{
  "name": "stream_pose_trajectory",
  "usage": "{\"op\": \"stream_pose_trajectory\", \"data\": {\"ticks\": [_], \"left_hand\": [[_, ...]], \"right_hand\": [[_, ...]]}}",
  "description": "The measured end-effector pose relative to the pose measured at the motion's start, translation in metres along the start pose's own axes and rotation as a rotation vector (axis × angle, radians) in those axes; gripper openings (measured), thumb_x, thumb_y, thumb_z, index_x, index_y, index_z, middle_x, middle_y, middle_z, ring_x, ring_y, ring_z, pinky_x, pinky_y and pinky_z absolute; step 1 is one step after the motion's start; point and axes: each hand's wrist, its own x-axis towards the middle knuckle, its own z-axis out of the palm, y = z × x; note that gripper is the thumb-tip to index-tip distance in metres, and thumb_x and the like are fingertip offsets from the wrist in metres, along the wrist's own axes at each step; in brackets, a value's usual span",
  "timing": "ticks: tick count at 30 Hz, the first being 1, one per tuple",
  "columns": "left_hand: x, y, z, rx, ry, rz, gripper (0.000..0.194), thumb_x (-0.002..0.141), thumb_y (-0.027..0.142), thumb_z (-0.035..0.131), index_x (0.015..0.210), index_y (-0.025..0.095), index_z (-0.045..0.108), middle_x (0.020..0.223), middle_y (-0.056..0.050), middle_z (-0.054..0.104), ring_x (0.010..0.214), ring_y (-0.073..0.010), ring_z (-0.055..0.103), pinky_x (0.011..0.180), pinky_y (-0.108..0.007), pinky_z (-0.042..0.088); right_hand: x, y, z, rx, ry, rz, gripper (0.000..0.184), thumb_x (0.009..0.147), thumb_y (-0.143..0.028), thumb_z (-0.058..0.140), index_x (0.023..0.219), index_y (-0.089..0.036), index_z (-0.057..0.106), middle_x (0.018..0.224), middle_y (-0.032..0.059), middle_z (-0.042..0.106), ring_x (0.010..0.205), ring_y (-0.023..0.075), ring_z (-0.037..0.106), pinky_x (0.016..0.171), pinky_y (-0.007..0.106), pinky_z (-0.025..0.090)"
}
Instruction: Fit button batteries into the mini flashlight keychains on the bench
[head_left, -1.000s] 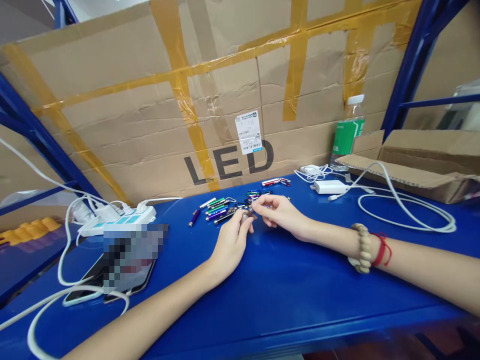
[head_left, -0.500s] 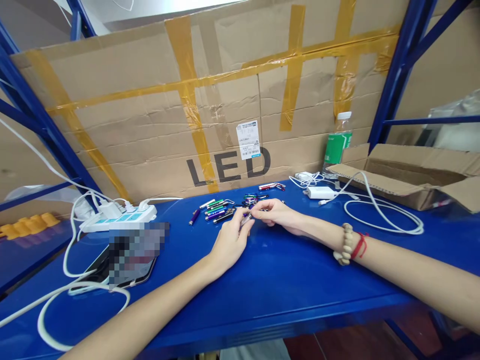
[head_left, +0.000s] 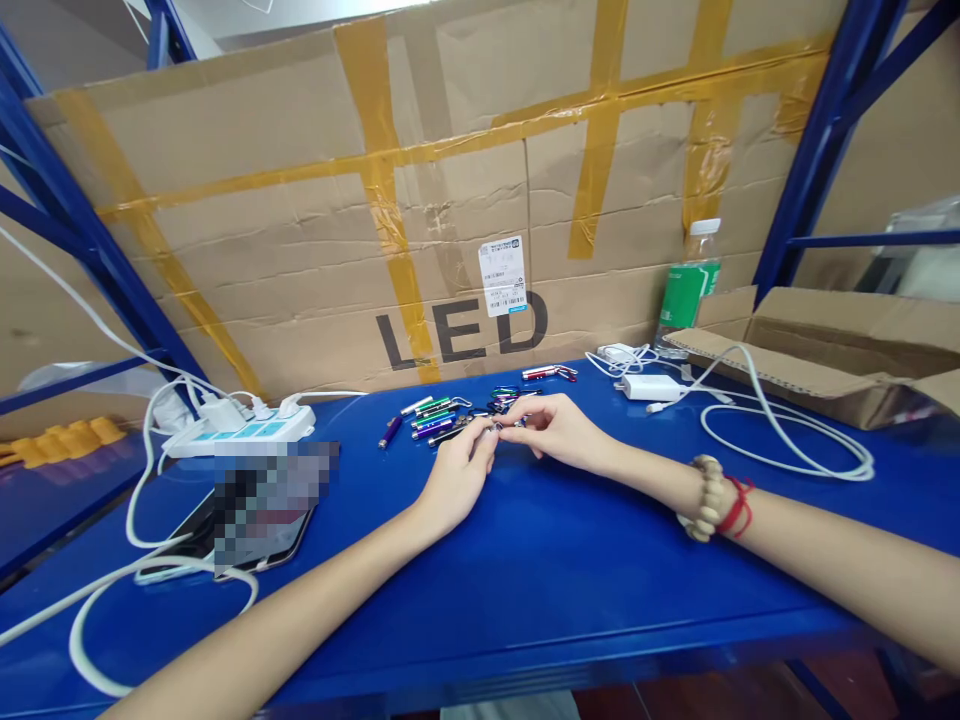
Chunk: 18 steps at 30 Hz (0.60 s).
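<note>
My left hand [head_left: 459, 476] and my right hand [head_left: 556, 430] meet over the blue shelf [head_left: 525, 560], and the fingertips of both pinch one small keychain flashlight [head_left: 504, 426] between them. Just behind them lies a pile of several small coloured keychain flashlights [head_left: 435, 416] with clips, green, purple and silver. A red one [head_left: 550, 372] lies farther back. My right wrist wears a bead bracelet and a red string.
A taped cardboard box marked LED [head_left: 450, 230] stands behind. A white power strip [head_left: 238, 432] with plugs and a phone [head_left: 247, 515] lie at left. A white charger [head_left: 649, 386], looped cable [head_left: 787, 440], green-labelled bottle [head_left: 690, 280] and open carton [head_left: 832, 350] are at right.
Both hands stay pinched on the small flashlight; their fingers have shifted slightly. The camera view has tilted up and drifted a little.
</note>
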Motion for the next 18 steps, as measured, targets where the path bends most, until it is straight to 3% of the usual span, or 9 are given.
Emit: {"op": "stream_pose_trajectory", "data": {"ticks": [8, 12, 18], "left_hand": [[-0.0001, -0.0013, 0.0001, 0.04, -0.041, 0.014, 0.023, 0.088, 0.032, 0.033, 0.079, 0.017, 0.049, 0.057, 0.004, 0.045, 0.056, -0.0111, 0.044, 0.057, -0.022, 0.033], [-0.0016, -0.0006, 0.0009, 0.078, -0.036, -0.004, 0.022, 0.088, 0.033, 0.032, 0.081, 0.018, 0.047, 0.059, 0.004, 0.046, 0.057, -0.0117, 0.045, 0.059, -0.023, 0.034], [-0.0053, 0.0053, 0.0013, 0.144, -0.081, 0.0, 0.018, 0.088, 0.031, 0.034, 0.089, 0.019, 0.047, 0.065, 0.002, 0.05, 0.063, -0.0136, 0.047, 0.062, -0.025, 0.035]], "right_hand": [[0.0034, -0.0018, -0.0109, -0.055, -0.089, -0.183, 0.023, 0.069, -0.034, 0.066, 0.078, -0.013, 0.069, 0.078, 0.0036, 0.055, 0.052, 0.0066, 0.052, 0.039, 0.019, 0.045], [0.0029, -0.0008, -0.0086, -0.076, -0.042, -0.167, 0.025, 0.071, -0.034, 0.065, 0.087, -0.014, 0.069, 0.073, 0.0004, 0.053, 0.043, 0.0032, 0.047, 0.039, 0.019, 0.042], [0.0043, 0.0045, -0.0076, 0.064, -0.08, -0.074, 0.028, 0.065, -0.039, 0.069, 0.079, -0.014, 0.069, 0.074, 0.001, 0.055, 0.047, 0.0045, 0.049, 0.04, 0.019, 0.043]]}}
